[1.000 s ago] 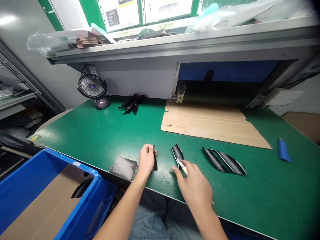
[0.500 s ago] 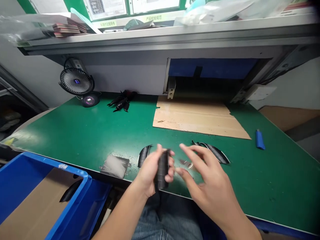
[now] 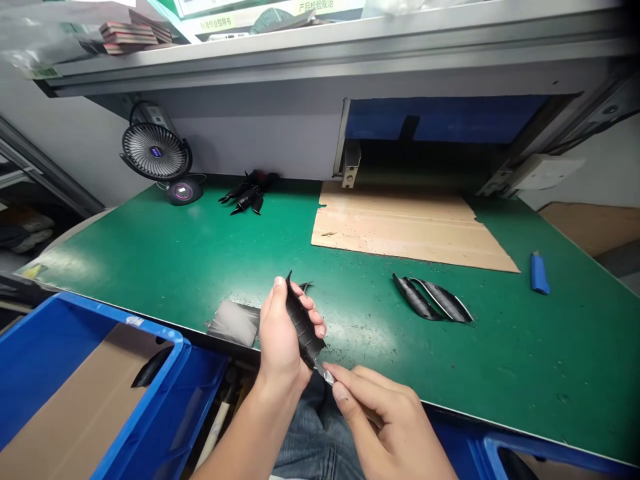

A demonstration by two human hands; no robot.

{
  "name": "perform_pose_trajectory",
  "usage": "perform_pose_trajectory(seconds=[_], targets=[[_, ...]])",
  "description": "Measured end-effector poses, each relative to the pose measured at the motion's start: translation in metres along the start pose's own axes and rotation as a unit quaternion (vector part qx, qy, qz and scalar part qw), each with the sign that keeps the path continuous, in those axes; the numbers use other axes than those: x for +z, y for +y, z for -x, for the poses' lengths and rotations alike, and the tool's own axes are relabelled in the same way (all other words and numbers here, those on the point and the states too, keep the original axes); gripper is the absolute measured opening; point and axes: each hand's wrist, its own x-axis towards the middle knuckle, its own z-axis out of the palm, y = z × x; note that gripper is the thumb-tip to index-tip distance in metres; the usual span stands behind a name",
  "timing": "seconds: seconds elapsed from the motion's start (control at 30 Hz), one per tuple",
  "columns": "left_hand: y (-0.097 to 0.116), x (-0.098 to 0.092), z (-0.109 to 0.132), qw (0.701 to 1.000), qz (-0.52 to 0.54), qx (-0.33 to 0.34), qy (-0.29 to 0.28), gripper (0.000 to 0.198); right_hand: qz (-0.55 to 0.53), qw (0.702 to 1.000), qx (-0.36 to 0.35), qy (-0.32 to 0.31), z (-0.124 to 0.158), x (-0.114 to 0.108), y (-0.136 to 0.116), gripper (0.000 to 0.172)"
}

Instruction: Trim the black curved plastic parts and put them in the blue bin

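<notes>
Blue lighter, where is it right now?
Head view: the blue lighter lies on the right side of the green table, just past the cardboard sheet's right corner.

Black ribbed part [image 3: 301, 321], green table [image 3: 200, 253], blue bin [image 3: 180, 373], brown cardboard [image 3: 400, 230], blue lighter [image 3: 539, 273], black fan [image 3: 156, 152].

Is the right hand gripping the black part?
No, the left hand grips the black part; the right hand holds a small blade at its lower end.

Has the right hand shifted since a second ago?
Yes. The right hand left the green table top, drawing back toward the person past its front edge; its small blade meets the black part in the left hand.
</notes>
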Motion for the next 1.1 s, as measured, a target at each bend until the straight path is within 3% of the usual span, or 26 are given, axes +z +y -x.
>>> perform_pose_trajectory(seconds=[0.23,0.8,0.93,1.0,1.1], targets=[[-0.002,-0.004,0.007,0.996,-0.047,0.075,-0.025,0.033,0.046,0.999,0.019,-0.008,-0.003,0.001,-0.001,0.033],[-0.006,-0.008,0.014,0.993,-0.074,0.091,-0.007,0.034,0.169,0.985,0.009,0.033,0.002,0.012,0.003,0.028],[-0.007,-0.007,0.013,0.994,-0.056,0.097,0.008,0.032,0.242,0.965,-0.014,0.098,0.009,0.019,0.003,0.029],[-0.006,-0.007,0.009,0.996,-0.027,0.077,0.025,0.026,0.273,0.947,-0.074,0.152,0.014,0.022,0.006,0.029],[0.001,-0.008,-0.004,0.997,0.036,0.003,0.068,0.020,0.182,0.943,-0.164,0.223,0.021,0.027,0.013,0.041]])
